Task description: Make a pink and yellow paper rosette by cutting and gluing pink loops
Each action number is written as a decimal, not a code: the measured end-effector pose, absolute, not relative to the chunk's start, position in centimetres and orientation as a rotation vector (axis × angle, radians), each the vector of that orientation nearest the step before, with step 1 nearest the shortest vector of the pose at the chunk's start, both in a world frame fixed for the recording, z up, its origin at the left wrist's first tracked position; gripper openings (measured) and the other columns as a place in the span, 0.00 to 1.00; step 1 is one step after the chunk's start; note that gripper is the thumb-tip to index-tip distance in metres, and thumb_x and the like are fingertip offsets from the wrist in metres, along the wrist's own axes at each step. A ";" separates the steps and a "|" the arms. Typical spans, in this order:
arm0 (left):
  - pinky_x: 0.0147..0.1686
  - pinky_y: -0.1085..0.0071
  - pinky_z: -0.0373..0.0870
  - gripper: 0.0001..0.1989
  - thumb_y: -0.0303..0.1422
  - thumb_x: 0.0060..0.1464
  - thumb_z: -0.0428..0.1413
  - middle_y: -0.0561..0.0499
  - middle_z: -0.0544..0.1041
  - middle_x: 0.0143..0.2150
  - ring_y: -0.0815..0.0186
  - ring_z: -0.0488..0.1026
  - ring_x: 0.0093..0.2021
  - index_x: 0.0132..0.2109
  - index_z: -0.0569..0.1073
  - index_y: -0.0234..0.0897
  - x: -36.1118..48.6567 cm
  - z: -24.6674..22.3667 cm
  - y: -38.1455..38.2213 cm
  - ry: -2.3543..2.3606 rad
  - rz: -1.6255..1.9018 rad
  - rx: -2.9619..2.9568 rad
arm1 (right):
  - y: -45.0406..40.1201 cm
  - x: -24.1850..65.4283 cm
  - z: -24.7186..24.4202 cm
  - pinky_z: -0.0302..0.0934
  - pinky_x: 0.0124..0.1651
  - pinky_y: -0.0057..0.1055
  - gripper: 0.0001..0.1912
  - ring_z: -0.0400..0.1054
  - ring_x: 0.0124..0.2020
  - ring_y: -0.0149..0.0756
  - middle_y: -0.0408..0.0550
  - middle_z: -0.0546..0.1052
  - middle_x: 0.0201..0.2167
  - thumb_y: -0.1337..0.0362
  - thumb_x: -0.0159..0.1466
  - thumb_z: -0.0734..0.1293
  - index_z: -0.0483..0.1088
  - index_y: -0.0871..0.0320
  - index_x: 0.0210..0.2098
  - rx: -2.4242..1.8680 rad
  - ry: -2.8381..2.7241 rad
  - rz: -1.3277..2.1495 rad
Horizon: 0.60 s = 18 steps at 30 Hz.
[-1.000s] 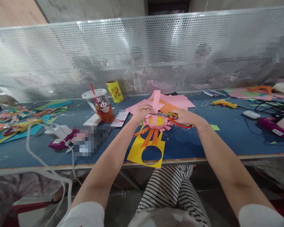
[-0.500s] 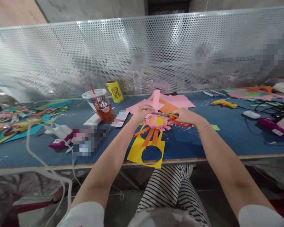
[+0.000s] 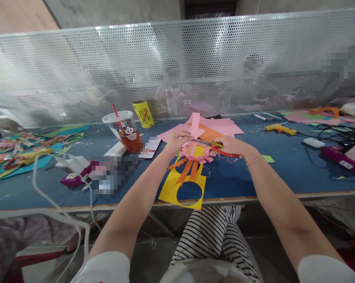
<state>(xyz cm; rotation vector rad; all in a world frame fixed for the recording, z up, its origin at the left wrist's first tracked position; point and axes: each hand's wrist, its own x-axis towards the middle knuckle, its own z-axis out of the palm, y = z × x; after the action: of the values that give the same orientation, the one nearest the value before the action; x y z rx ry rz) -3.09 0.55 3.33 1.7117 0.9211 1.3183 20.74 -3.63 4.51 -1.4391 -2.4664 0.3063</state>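
Observation:
My left hand (image 3: 177, 142) pinches an upright pink paper strip (image 3: 195, 122), its fingertips by the strip's lower part. From the right, my right hand (image 3: 232, 144) grips scissors with red-orange handles (image 3: 229, 155). Their blades point left, at the strip close to my left fingers; whether they are parted is too small to tell. Just below the blades lies a rosette with a pleated pink rim (image 3: 209, 158) and a yellow middle (image 3: 200, 151). Orange paper tails (image 3: 193, 173) fan out from it toward me, over a yellow sheet (image 3: 169, 189) with round holes that overhangs the table edge.
Pink sheets (image 3: 230, 125) and an orange sheet (image 3: 209, 133) lie behind my hands. On the left stand a drink cup (image 3: 130, 135) and a yellow tube (image 3: 143, 114). A yellow glue gun (image 3: 280, 129) lies right. A perforated metal screen (image 3: 195, 59) closes the back.
The scissors and my right hand have shifted very slightly, with the red-orange handles showing a little differently. My left hand and the strip stay practically where they were.

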 end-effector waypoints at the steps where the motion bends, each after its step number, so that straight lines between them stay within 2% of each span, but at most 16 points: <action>1: 0.37 0.69 0.63 0.09 0.34 0.32 0.64 0.50 0.74 0.32 0.66 0.69 0.35 0.25 0.77 0.36 -3.1 3.3 0.5 0.918 1.324 1.716 | -3.6 20.7 4.5 0.46 0.27 0.27 0.19 0.58 0.26 0.29 0.46 0.69 0.26 0.47 0.56 0.60 0.61 0.58 0.24 -1.430 -2.476 0.301; 9: 0.37 0.68 0.64 0.08 0.35 0.34 0.63 0.49 0.73 0.35 0.65 0.69 0.36 0.25 0.77 0.36 -3.1 3.5 0.3 0.943 1.257 1.765 | -3.6 20.6 4.3 0.47 0.27 0.27 0.21 0.58 0.25 0.29 0.46 0.69 0.26 0.45 0.55 0.60 0.61 0.58 0.25 -1.421 -2.489 0.299; 18: 0.35 0.70 0.64 0.10 0.35 0.30 0.64 0.49 0.73 0.32 0.66 0.68 0.34 0.24 0.76 0.34 -2.7 3.7 -0.2 0.975 1.248 1.634 | -3.3 20.4 3.9 0.46 0.27 0.27 0.17 0.58 0.26 0.29 0.45 0.69 0.26 0.49 0.56 0.60 0.62 0.58 0.26 -1.374 -2.502 0.300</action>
<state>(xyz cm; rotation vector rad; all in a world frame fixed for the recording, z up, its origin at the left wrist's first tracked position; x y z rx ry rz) -2.73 -0.22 3.72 1.6341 0.9749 1.2481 20.41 -3.33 3.92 -1.3740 -2.5017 0.3001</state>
